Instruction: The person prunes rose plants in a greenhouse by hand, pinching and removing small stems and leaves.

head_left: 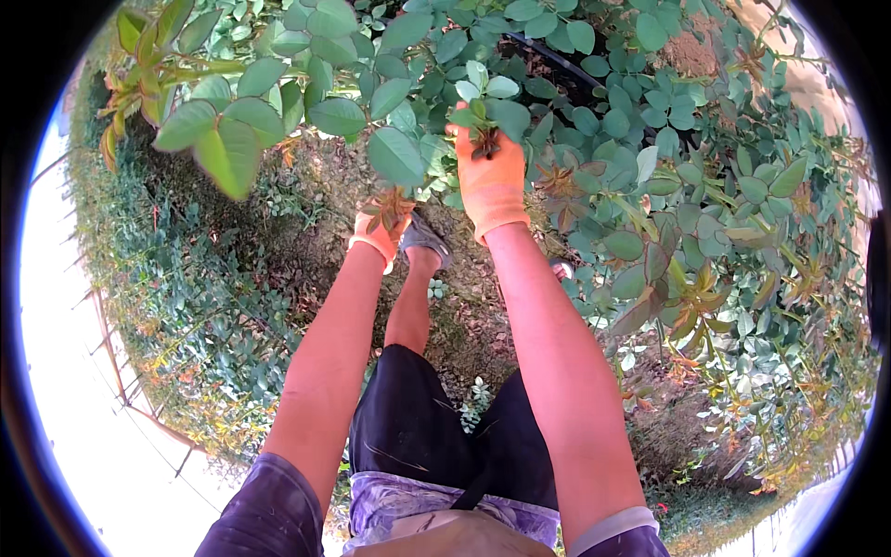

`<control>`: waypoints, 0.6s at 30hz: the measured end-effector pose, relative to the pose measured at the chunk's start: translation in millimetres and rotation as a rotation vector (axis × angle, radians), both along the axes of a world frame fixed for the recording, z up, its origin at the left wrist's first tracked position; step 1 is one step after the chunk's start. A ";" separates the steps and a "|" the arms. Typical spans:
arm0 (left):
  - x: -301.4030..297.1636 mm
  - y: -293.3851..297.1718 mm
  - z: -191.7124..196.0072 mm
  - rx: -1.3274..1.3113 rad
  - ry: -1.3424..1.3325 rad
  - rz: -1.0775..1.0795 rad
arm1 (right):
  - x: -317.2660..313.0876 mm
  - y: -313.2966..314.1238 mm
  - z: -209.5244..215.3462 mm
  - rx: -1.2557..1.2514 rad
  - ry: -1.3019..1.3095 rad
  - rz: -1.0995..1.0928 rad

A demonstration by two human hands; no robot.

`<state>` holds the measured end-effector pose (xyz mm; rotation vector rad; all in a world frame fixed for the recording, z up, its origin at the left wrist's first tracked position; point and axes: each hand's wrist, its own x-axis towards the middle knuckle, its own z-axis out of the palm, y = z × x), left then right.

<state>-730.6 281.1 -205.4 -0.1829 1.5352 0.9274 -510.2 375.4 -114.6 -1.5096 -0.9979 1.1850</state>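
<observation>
The two hands wear orange gloves and are in front of the person, at the lower side of a green bush [408, 32]. This bush fills the upper part of the view and continues down along the right.

The left hand [374, 228] is just below the big leaves. Some reddish leaves [390, 208] lie in front of it and cover its fingers, so I cannot tell if these are apart, together or clamped on a stem.

The right hand [492, 184] is higher and reaches into the bush. A dark sprig [484, 144] and green leaves are over its upper part. Its fingers are mostly hidden, and I cannot tell whether they are closed on something.

Behind the leaves, at the upper right, a black pipe [561, 63] passes. Under the hands there is brown soil [475, 325], with a grey shoe [427, 243] near the left hand. The person wears black shorts [401, 418]. More plants [204, 278] grow at the left, and reddish shoots [701, 299] stand out at the right.
</observation>
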 end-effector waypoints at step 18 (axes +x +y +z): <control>-79.6 28.2 172.9 0.282 0.463 -0.356 | 41.1 -113.1 109.0 -0.216 -0.697 0.481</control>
